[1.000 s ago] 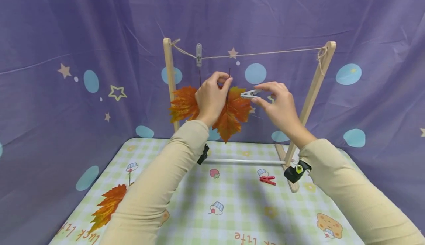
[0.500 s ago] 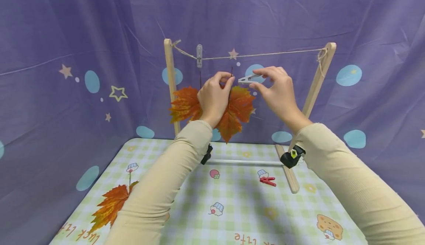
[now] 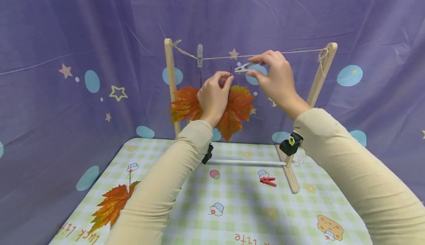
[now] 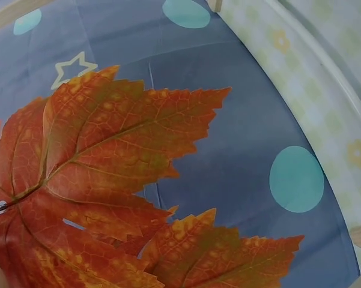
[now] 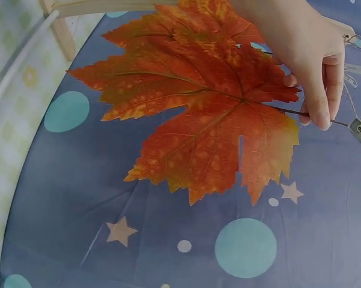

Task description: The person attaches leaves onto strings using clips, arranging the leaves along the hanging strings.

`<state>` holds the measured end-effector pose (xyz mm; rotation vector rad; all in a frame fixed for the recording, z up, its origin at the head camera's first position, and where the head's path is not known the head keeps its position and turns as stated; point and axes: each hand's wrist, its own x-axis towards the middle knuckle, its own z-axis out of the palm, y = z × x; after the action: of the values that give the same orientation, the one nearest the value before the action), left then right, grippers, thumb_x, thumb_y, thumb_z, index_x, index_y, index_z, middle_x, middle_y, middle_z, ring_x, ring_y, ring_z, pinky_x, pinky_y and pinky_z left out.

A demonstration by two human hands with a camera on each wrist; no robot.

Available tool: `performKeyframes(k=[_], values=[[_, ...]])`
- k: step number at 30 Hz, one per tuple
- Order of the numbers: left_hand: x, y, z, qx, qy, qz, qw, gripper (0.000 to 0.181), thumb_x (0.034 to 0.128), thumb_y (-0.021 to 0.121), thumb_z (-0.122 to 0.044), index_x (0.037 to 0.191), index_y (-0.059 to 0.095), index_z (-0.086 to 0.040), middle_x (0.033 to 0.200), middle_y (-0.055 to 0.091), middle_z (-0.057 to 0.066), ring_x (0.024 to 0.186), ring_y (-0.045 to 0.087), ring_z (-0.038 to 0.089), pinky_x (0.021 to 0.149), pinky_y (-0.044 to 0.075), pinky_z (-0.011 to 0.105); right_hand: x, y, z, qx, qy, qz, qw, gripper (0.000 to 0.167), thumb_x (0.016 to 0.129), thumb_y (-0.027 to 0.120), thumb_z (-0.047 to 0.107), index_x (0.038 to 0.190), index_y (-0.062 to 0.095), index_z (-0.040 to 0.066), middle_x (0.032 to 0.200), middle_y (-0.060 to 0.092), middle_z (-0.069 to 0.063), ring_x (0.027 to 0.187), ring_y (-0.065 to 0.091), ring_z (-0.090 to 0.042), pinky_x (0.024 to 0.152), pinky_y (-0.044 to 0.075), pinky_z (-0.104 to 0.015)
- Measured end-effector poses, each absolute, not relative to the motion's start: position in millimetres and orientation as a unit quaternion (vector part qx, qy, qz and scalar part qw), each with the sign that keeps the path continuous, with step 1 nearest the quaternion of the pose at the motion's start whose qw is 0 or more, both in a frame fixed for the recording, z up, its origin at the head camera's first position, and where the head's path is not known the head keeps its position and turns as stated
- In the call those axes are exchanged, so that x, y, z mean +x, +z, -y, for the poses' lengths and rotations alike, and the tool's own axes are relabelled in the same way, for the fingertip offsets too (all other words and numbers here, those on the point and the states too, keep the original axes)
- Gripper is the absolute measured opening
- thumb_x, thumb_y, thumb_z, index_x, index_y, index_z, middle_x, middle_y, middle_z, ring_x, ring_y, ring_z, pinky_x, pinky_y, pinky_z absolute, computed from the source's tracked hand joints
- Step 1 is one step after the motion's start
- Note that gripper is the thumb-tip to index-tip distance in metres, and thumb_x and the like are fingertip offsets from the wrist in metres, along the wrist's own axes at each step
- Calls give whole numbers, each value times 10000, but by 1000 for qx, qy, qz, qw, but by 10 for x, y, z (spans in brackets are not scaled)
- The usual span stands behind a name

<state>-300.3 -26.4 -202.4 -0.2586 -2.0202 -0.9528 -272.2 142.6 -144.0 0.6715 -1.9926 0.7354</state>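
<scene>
My left hand [image 3: 214, 96] pinches the thin dark stem of an orange maple leaf [image 3: 234, 108] between thumb and fingertips, just below the twine [image 3: 225, 57]. The leaf hangs under the hand, and in the right wrist view the maple leaf [image 5: 186, 114] shows its veins. To the right, my right hand [image 3: 276, 76] pinches a grey clothespin [image 3: 244, 68] by its handles, its tip near the stem's top and a little below the twine. Behind the left hand hangs another maple leaf [image 3: 185, 104], its stem reaching up toward a grey clothespin [image 3: 200, 55] on the twine.
Two wooden posts [image 3: 325, 64] hold the twine. A white rod [image 3: 245, 162] runs low between their feet. On the checked tablecloth lie a red clothespin [image 3: 268, 181] at right and a third maple leaf [image 3: 113, 204] at left, partly behind my left sleeve.
My right hand has risen with the grey clothespin, bringing it from beside the leaf up near the stem's top. My left hand with the leaf has shifted only slightly right.
</scene>
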Motion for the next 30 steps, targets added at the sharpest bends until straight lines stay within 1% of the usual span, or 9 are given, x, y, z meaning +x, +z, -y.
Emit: performKeyframes(k=[5,13,16,21,26,30], values=[[-3010,-2031,275,-105,-379,813,430,264,961,626,-454,1078,744,-249,911,722,-114,753,623,89,654,450,310,-2725,-1389,-1386,261,298,810,433,265,829,814,125,1074,758,40,912,643,-124,842,526,-258,762,385,-348],[-3016,-2054,271,-116,-380,810,431,258,962,630,-447,1077,743,-245,913,726,-112,764,624,83,665,454,307,-2752,-1339,-1371,237,288,822,431,257,838,812,170,1059,764,46,931,654,-124,880,561,-278,781,425,-358],[-3023,-2063,272,-117,-382,808,432,249,961,633,-443,1070,743,-248,906,724,-120,767,620,76,667,452,306,-2767,-1320,-1364,225,284,826,432,251,842,811,179,1054,765,52,931,658,-111,887,566,-278,776,425,-364],[-3034,-2069,276,-118,-388,803,437,239,959,641,-434,1067,743,-247,908,725,-121,768,618,73,662,449,306,-2785,-1271,-1337,204,276,831,437,228,862,794,201,1051,764,78,932,653,-84,888,554,-240,755,413,-362],[-3035,-2065,274,-118,-388,803,437,228,955,654,-418,1066,743,-240,911,729,-118,757,617,82,663,448,313,-2786,-1217,-1296,195,272,834,439,220,867,790,208,1049,762,88,935,653,-78,900,560,-256,741,406,-358],[-3030,-2064,264,-115,-386,806,435,225,954,659,-406,1072,741,-232,913,729,-113,741,614,88,649,447,313,-2794,-1188,-1261,185,269,838,438,218,873,784,224,1051,763,100,933,656,-68,887,550,-236,732,400,-351]])
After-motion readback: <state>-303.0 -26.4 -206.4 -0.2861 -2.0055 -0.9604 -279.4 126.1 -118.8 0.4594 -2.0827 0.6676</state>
